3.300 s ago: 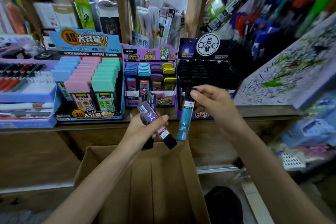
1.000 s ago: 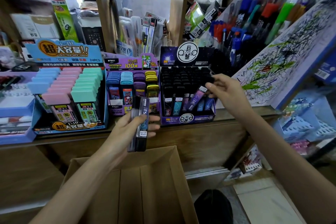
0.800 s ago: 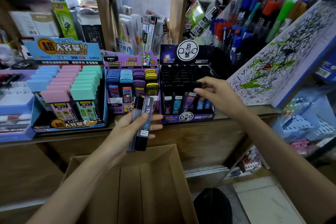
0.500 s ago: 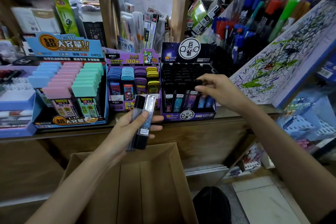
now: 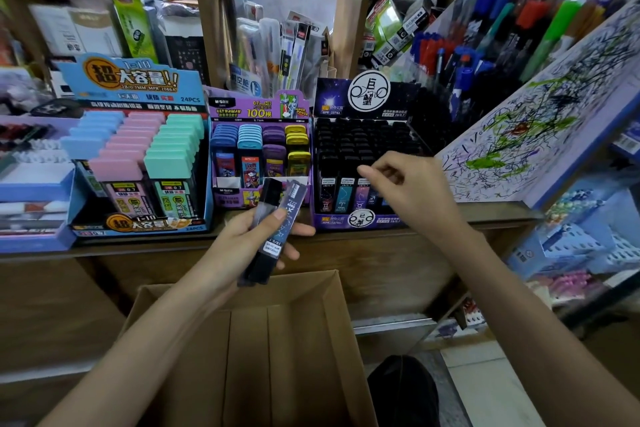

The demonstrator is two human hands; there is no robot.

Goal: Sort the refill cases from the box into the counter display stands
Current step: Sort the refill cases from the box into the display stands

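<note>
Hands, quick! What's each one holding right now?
Left hand: grips two slim dark plastic refill cases.
Right hand: empty, fingers loosely curled, at the black-and-purple cardboard display stand.

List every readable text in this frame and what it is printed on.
"超大容量!!" – blue stand header.
"24PCS" – same header.
"ULTRAMAN" – purple stand header.
"巨蟹" – dark stand round sign.
"2B/0.7" – refill case in left hand.
Too blurred: shelf packaging behind.

Both forearms (image 5: 149, 329) bare to frame edge; L hand (image 5: 249, 239) & R hand (image 5: 415, 194) bare.
</note>
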